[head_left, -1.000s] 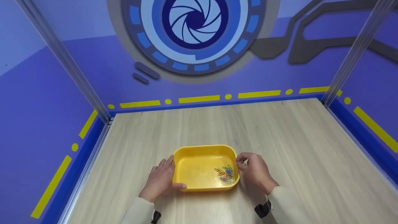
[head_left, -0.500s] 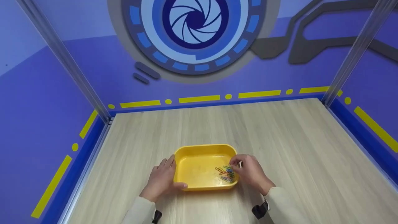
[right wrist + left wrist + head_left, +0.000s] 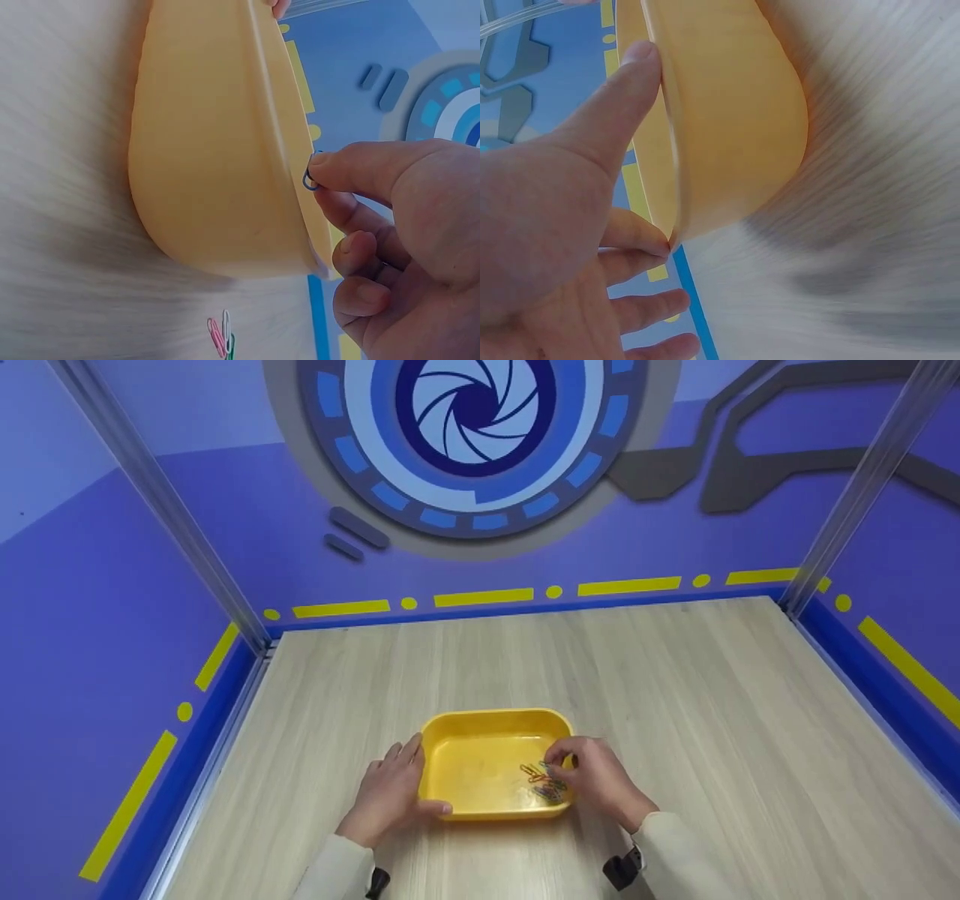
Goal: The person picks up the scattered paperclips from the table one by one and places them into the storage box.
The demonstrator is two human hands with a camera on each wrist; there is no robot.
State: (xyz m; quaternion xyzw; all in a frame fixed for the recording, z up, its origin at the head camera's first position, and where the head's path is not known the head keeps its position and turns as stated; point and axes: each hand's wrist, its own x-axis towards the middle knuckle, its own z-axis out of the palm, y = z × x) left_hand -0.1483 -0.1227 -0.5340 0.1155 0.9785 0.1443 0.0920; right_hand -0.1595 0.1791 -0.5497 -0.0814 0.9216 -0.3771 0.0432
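Note:
A yellow plastic tray (image 3: 487,765) sits on the table, a small heap of coloured paper clips (image 3: 544,781) in its right end. My left hand (image 3: 386,791) rests at the tray's left end, fingers fairly straight along the side, thumb lying on the near rim. In the left wrist view its thumb (image 3: 622,105) and index fingertip touch the rim, the other fingers spread out free. My right hand (image 3: 596,772) reaches over the right rim above the heap. Its thumb and index finger pinch a blue paper clip (image 3: 310,180), seen near rim height in the right wrist view.
More paper clips (image 3: 221,334), pink, white and green, show beside the tray's outer wall on the table in the right wrist view. Pale wood-grain table (image 3: 675,675) surrounds the tray. Printed blue panels (image 3: 420,570) with metal posts (image 3: 161,495) enclose it.
My right hand has moved left, from just outside the tray's right rim to over the clips inside. My left hand and the tray stay almost in place.

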